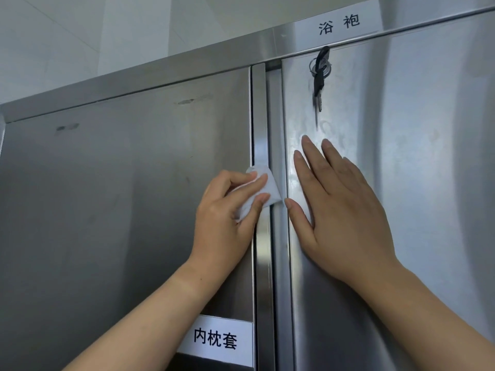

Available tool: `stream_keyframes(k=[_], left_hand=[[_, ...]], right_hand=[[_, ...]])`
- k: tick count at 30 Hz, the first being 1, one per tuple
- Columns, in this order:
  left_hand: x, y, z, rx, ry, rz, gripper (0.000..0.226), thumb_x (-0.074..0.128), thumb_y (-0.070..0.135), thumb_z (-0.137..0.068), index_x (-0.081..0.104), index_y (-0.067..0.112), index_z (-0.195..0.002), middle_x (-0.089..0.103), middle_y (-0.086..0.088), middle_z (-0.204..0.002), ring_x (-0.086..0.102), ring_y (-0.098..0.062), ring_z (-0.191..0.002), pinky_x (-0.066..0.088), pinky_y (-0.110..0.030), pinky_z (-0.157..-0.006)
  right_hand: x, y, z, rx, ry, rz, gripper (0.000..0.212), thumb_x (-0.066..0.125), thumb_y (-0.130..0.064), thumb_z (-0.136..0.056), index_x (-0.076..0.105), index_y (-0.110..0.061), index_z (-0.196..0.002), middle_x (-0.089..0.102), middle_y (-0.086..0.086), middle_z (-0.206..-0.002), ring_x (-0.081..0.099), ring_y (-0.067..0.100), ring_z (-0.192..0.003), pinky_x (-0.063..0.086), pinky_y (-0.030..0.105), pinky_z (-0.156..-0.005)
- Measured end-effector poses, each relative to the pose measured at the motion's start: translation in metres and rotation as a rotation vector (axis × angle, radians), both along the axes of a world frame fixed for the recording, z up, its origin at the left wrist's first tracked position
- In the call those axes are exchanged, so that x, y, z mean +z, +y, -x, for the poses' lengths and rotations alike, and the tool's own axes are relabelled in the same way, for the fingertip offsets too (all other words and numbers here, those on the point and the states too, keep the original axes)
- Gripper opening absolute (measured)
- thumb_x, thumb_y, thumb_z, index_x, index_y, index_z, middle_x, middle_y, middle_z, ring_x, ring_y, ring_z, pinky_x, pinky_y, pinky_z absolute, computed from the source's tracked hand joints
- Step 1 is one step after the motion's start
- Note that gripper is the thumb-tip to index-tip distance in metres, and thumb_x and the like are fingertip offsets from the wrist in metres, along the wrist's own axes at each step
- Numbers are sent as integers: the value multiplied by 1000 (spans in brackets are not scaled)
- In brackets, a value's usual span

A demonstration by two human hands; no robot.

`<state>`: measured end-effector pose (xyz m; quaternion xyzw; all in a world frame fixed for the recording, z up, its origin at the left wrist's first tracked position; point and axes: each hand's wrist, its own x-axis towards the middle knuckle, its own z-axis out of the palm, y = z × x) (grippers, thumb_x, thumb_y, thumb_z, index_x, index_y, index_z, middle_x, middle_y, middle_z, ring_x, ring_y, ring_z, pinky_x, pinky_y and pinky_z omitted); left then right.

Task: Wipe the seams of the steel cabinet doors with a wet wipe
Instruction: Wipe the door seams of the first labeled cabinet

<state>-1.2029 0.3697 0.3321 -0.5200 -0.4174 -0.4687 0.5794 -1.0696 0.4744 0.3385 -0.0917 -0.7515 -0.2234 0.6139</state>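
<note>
— What's furthest left?
— The brushed-steel left cabinet door, with a white paper label in black characters at its lower right corner.
— And the left hand?
— The left hand pinches a folded white wet wipe in its curled fingers. The wipe juts out to the right of the fingertips and lies on the vertical steel seam strip between the doors.
— The right hand?
— The right hand lies flat, fingers straight, on the brushed-steel right cabinet door, just right of the seam, thumb tip near the wipe. Above it, black-headed keys hang from the lock.
</note>
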Motion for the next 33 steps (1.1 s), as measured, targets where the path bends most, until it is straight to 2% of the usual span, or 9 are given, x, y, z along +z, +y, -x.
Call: stream_keyframes(k=[4,8,13,17,21,25,31,33], left_hand=[[-28,2,1,-9,10,-2,30,61,19,-89,61,15,-118,58,-4,-97,62,-18,-97,52,-33,-85],[-30,-5,3,27,51,36,28,63,17,-87,63,10,-115,61,-10,-95,64,-24,-93,54,-40,-80],[-25,-4,-1,26,37,40,26,62,14,-88,68,6,-112,57,-4,-104,59,-17,-101,51,-31,-90],[-50,-7,2,67,63,86,27,63,14,-87,65,9,-114,63,-12,-96,64,-23,-95,54,-38,-81],[-35,-7,-1,77,77,64,25,65,13,-86,68,6,-110,63,-14,-89,65,-26,-88,54,-39,-76],[-43,-2,-7,40,-2,28,26,64,11,-87,67,6,-112,63,-13,-94,65,-24,-95,54,-37,-83],[-64,-10,-5,91,57,108,25,62,12,-89,68,4,-112,64,-14,-99,65,-26,-98,55,-41,-82],[-56,-10,-4,86,48,110,25,61,11,-89,68,3,-112,63,-15,-105,63,-26,-100,55,-41,-83]], right_hand=[[0,1,1,13,10,-4,58,34,-36,-94,35,-7,-145,24,5,-155,19,23,-144,9,31,-114],[-6,0,1,16,2,18,58,34,-34,-95,33,-7,-145,23,6,-156,18,24,-144,9,33,-115],[-37,0,-1,21,13,57,57,39,-31,-93,33,-7,-146,25,7,-155,21,26,-143,14,37,-114],[-55,0,3,8,49,70,57,40,-30,-93,33,-7,-145,25,7,-155,22,27,-143,18,41,-114],[-55,0,3,10,53,78,57,42,-29,-93,32,-8,-146,24,7,-155,21,27,-143,17,40,-114],[-55,-1,1,-5,18,107,58,41,-30,-95,28,-9,-147,21,6,-156,17,26,-145,14,39,-115],[-66,-6,-3,109,-10,163,57,43,-31,-93,31,-13,-147,18,2,-157,11,21,-145,7,36,-116],[-81,-5,-4,81,-20,140,57,44,-32,-93,32,-15,-146,19,3,-157,14,22,-145,11,38,-116]])
